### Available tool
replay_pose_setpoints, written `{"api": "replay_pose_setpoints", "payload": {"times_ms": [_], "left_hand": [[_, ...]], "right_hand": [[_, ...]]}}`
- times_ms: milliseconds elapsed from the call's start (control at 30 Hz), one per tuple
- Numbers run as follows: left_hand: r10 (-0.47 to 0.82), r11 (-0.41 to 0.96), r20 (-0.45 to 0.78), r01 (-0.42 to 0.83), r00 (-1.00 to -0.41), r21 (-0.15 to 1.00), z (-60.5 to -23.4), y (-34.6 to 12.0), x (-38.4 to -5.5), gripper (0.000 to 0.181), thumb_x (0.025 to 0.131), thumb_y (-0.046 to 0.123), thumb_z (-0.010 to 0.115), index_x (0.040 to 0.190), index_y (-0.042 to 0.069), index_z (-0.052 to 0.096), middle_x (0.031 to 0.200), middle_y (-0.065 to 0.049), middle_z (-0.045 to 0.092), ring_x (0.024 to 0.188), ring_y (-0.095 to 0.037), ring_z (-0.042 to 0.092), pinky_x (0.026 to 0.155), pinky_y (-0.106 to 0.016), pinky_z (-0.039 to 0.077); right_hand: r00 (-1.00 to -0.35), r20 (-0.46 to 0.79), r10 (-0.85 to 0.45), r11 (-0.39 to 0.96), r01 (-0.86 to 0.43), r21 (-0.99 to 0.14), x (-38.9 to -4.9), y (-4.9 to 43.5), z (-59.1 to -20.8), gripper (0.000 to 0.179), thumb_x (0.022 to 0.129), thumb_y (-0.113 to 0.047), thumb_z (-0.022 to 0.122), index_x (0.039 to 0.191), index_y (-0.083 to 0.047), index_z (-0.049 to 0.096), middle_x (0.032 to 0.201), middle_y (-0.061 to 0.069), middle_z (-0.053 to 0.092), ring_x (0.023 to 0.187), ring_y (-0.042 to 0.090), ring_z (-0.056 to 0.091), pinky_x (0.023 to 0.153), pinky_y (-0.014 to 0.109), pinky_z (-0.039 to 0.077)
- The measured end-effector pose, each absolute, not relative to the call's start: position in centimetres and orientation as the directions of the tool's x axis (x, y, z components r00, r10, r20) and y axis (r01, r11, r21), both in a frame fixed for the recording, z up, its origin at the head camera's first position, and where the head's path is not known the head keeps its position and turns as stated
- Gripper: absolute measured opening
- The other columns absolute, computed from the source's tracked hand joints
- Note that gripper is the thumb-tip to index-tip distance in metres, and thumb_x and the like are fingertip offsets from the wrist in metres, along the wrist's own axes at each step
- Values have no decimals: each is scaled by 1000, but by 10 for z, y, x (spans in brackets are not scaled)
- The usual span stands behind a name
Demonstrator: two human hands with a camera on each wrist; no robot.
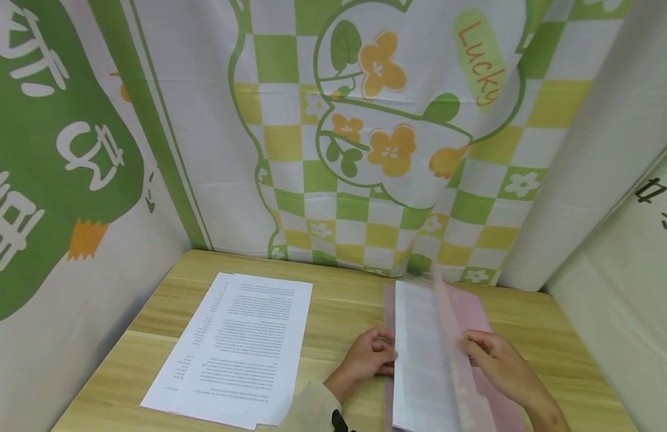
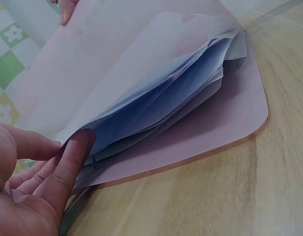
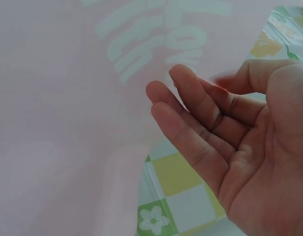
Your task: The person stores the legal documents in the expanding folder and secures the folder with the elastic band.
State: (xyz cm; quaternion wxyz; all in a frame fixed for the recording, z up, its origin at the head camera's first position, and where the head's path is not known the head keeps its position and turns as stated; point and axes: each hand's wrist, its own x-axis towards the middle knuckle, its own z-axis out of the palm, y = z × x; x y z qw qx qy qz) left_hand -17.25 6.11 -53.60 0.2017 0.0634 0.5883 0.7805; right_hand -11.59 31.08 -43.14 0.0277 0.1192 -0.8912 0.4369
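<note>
A pink folder (image 1: 503,360) lies on the right of the table with its translucent cover (image 1: 456,336) raised. White printed sheets (image 2: 178,96) show inside clear sleeves (image 2: 235,49) in the left wrist view. My left hand (image 1: 366,359) is at the folder's left side, thumb and index finger pinching the near edge of the sleeves and sheets. At the cover's free edge, my right hand (image 1: 498,363) holds the cover up between thumb and index finger. Its other fingers (image 3: 191,142) extend beside the pink cover, which bears pale lettering (image 3: 186,44).
Two overlapping stacks of printed sheets (image 1: 247,354) lie on the left of the wooden table (image 1: 333,300). A patterned curtain (image 1: 376,228) hangs right behind the table's back edge, and pale cloth walls stand on both sides.
</note>
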Motion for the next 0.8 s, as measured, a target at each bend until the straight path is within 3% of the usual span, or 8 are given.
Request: {"api": "replay_pose_setpoints", "payload": {"times_ms": [200,467,800], "left_hand": [[403,-238,-154,-266,-902,934,-535,63,-172,32,87,-19,61,114,-2,60,83,-17,67,67,-19,66,64,-37,60],[444,-222,-159,-280,-882,934,-533,62,-170,36,86,-21,64,114,0,59,79,-8,66,63,-19,65,61,-37,61],[518,-169,-184,-311,-835,935,-525,50,-171,44,85,-21,67,122,2,56,78,-10,66,55,-18,64,58,-37,60]], "right_hand": [[-973,152,-176,597,-228,-769,-116,311,-432,26,108,-14,55,82,-15,58,70,-5,48,72,11,52,67,28,48],[-972,154,-175,590,-229,-775,-116,312,-433,27,107,-13,55,81,-14,57,70,-5,47,71,11,51,69,28,51],[-975,148,-168,608,-221,-763,-115,314,-431,23,107,-14,55,85,-15,61,72,-5,49,73,9,52,70,28,51]]}}
